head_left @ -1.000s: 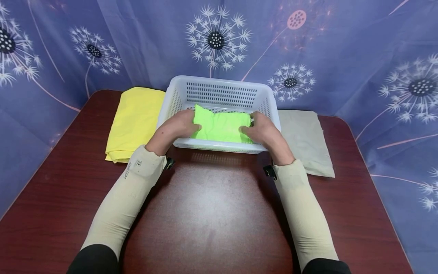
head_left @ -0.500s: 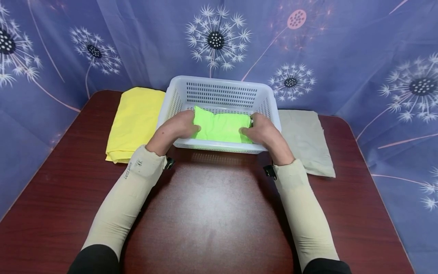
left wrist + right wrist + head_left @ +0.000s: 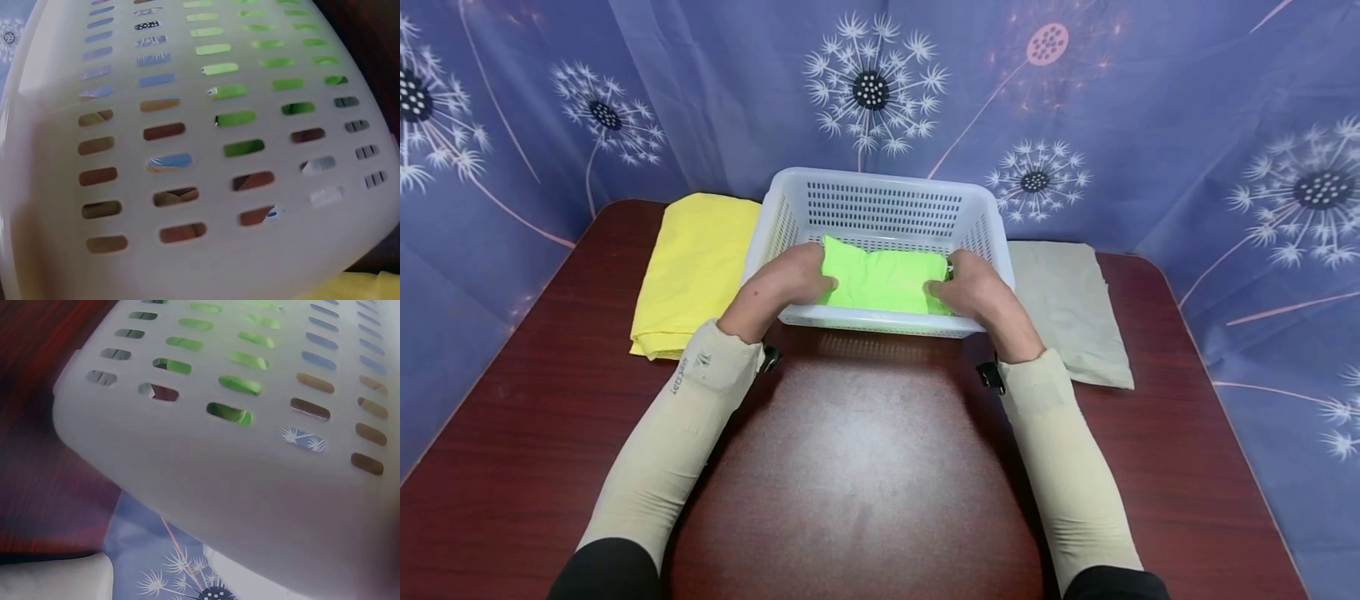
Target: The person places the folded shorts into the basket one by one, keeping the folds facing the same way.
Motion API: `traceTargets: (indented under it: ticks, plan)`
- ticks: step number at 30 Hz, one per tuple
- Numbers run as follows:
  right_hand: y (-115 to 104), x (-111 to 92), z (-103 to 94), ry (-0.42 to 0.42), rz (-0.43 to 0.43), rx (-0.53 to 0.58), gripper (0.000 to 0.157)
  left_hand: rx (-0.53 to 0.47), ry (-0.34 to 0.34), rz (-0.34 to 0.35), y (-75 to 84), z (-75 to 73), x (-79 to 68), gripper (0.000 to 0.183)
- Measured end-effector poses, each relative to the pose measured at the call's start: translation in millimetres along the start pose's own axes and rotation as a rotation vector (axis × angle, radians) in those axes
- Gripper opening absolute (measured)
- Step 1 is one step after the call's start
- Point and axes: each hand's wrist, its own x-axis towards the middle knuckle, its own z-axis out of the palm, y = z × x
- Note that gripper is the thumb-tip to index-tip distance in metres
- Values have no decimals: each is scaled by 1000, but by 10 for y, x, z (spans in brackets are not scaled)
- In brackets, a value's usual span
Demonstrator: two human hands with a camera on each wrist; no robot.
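Note:
A bright green folded cloth (image 3: 883,281) is inside a white slotted plastic basket (image 3: 887,319), near its front wall. My left hand (image 3: 788,275) grips the cloth's left end, thumb on the near face. At the other end my right hand (image 3: 976,287) pinches it the same way. Both hands reach over the rim, and their other fingers are mostly hidden behind the cloth. In the left wrist view the basket wall (image 3: 137,269) fills the picture, with green cloth (image 3: 235,119) showing through slots. The right wrist view likewise shows the wall (image 3: 187,456) and green cloth (image 3: 240,385).
A folded yellow cloth (image 3: 700,267) lies left of the basket, against its side. On the right lies a folded grey cloth (image 3: 1067,308). All stand on a dark red wooden table (image 3: 865,467). A blue dandelion-print curtain (image 3: 730,92) hangs close behind the basket.
The green cloth, held by both hands, has sunk very slightly into the basket. The hands keep their grip, and the other cloths stay where they were.

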Motion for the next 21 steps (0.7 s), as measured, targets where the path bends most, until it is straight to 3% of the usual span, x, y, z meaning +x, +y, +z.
traceTargets:
  ticks: [14, 21]
  plan:
    - [-22, -21, -21, -22, 22, 13, 36, 10, 15, -6, 11, -11, -11, 33]
    - [-29, -32, -23, -36, 22, 8, 43, 3, 26, 3, -6, -3, -14, 29]
